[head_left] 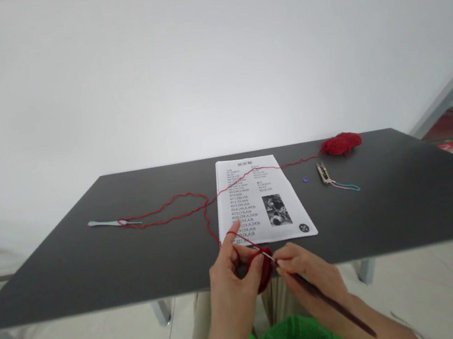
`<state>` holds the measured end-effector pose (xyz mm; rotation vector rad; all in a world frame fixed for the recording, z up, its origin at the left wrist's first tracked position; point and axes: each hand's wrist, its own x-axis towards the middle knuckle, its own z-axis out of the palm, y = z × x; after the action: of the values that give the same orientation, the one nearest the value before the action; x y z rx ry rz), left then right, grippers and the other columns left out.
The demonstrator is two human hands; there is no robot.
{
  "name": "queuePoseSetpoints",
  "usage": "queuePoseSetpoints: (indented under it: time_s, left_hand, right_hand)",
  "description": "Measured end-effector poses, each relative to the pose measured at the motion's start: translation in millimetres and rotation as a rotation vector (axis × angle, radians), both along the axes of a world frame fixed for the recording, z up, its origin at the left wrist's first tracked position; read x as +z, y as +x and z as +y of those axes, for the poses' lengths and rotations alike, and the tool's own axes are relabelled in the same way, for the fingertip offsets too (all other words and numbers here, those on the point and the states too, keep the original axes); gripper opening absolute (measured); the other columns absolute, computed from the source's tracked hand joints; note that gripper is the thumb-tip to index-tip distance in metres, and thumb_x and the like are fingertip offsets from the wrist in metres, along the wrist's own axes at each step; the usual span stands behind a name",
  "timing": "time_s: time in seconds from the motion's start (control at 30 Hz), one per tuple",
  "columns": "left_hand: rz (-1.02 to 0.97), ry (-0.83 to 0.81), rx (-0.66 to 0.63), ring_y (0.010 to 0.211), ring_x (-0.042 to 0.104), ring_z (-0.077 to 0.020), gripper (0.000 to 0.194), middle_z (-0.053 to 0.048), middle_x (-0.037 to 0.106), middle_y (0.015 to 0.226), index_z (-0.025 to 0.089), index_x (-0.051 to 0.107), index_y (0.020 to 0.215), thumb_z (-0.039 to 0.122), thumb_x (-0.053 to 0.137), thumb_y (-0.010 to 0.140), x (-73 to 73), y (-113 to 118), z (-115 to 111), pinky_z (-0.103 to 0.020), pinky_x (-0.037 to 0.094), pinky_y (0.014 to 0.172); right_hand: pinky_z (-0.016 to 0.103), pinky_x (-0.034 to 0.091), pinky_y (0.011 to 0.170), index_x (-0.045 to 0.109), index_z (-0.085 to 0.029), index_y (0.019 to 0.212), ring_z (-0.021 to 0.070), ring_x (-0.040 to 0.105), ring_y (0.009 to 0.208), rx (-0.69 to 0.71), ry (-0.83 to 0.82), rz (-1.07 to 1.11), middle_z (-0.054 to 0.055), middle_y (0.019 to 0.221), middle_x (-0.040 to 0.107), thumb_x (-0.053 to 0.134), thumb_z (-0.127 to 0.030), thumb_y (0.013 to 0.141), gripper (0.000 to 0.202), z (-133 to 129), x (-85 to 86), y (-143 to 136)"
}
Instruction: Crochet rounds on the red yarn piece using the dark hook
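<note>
Between thumb and fingers, my left hand (232,275) pinches a small red crocheted piece (264,272) at the table's front edge, with red yarn over its raised index finger. My right hand (308,271) is closed on a crochet hook (333,303) with a dark brown handle; its metal tip touches the top of the red piece. The yarn (205,197) runs from my left hand across the printed sheet (291,205) to a red yarn ball (340,144) at the back right. The sheet lies just beyond my hands.
On the dark table (148,269), a white-handled hook (107,222) lies at the left in a yarn loop. To the right of the sheet are a small purple ring (305,179) and thread snips (323,173) with a coloured cord. A white wall (150,78) stands behind.
</note>
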<state>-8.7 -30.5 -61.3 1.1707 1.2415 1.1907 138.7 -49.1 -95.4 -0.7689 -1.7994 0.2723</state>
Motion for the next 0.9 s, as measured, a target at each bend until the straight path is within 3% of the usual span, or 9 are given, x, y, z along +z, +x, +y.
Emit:
queuePoseSetpoints:
  time_s: [0.23,0.3,0.37,0.47,0.53,0.63,0.77,0.83,0.9]
  left_hand:
    - [-0.366,-0.276,-0.181,0.051,0.048,-0.0063,0.085,0.006,0.061,0.061,0.01,0.045,0.138,0.017,0.079,0.061,4.2,-5.6,4.6,-0.019,0.034,0.05]
    - [-0.432,-0.33,-0.182,0.049,0.046,-0.0051,0.085,0.006,0.06,0.061,0.01,0.046,0.137,0.016,0.08,0.059,3.5,-4.6,3.9,-0.018,0.032,0.049]
    - [-0.472,-0.35,-0.162,0.049,0.045,-0.0049,0.083,0.006,0.059,0.061,0.009,0.048,0.135,0.016,0.08,0.06,2.1,-1.4,1.8,-0.019,0.032,0.049]
    - [-0.476,-0.299,-0.104,0.053,0.048,-0.0061,0.08,0.006,0.059,0.062,0.01,0.047,0.136,0.017,0.078,0.064,-0.6,5.0,-2.0,-0.019,0.035,0.052]
    - [-0.418,-0.214,-0.063,0.058,0.051,-0.0075,0.081,0.006,0.06,0.064,0.013,0.042,0.141,0.017,0.075,0.067,-2.0,8.0,-3.8,-0.02,0.039,0.058]
    - [-0.309,-0.102,-0.039,0.062,0.052,-0.009,0.08,0.006,0.059,0.064,0.016,0.039,0.144,0.017,0.071,0.071,-3.2,8.6,-4.8,-0.022,0.043,0.065]
    - [-0.248,-0.066,-0.054,0.061,0.052,-0.01,0.079,0.007,0.055,0.063,0.018,0.042,0.143,0.019,0.071,0.069,-5.3,4.4,-3.1,-0.023,0.043,0.063]
    - [-0.221,-0.056,-0.045,0.059,0.051,-0.0102,0.08,0.007,0.056,0.063,0.018,0.042,0.143,0.02,0.072,0.068,-5.4,2.0,-1.6,-0.023,0.043,0.06]
    - [-0.184,-0.052,-0.028,0.06,0.052,-0.0108,0.08,0.006,0.058,0.064,0.017,0.042,0.143,0.021,0.071,0.069,-3.6,0.3,-0.8,-0.023,0.043,0.06]
  right_hand:
    - [0.019,0.05,0.057,0.054,-0.026,0.099,0.0105,0.058,0.066,0.126,0.013,-0.071,0.0,0.084,0.061,0.05,-0.007,0.09,0.022,10.9,2.4,14.5]
    - [0.021,0.05,0.056,0.054,-0.025,0.102,0.0114,0.057,0.065,0.099,0.065,-0.098,0.001,0.083,0.062,0.049,-0.005,0.09,0.024,10.5,2.7,15.9]
    - [0.025,0.051,0.057,0.056,-0.021,0.102,0.0144,0.057,0.067,0.037,0.215,-0.193,0.005,0.084,0.064,0.048,-0.004,0.089,0.023,8.7,0.3,14.8]
    - [0.03,0.054,0.061,0.06,-0.018,0.098,0.0179,0.059,0.071,-0.058,0.354,-0.238,0.009,0.087,0.066,0.048,-0.005,0.089,0.02,4.6,-7.4,8.1]
    - [0.029,0.054,0.062,0.06,-0.022,0.094,0.0168,0.059,0.071,-0.09,0.241,-0.107,0.006,0.087,0.066,0.049,-0.007,0.089,0.019,1.8,-11.8,0.1]
    - [0.022,0.052,0.056,0.055,-0.023,0.087,0.0125,0.059,0.065,-0.096,-0.06,0.205,0.001,0.081,0.061,0.049,-0.009,0.09,0.016,-0.8,-11.7,-13.3]
    - [0.02,0.048,0.049,0.047,-0.022,0.076,0.0095,0.053,0.054,0.207,-0.591,0.797,-0.003,0.071,0.054,0.054,-0.021,0.09,0.016,1.7,-1.9,-18.5]
    - [0.021,0.047,0.048,0.047,-0.022,0.074,0.0098,0.052,0.053,0.275,-0.664,0.872,-0.003,0.069,0.054,0.058,-0.024,0.088,0.018,3.1,1.8,-13.8]
    - [0.021,0.046,0.048,0.05,-0.021,0.075,0.0101,0.053,0.053,0.236,-0.57,0.795,-0.002,0.07,0.056,0.06,-0.023,0.087,0.015,2.2,3.1,-7.0]
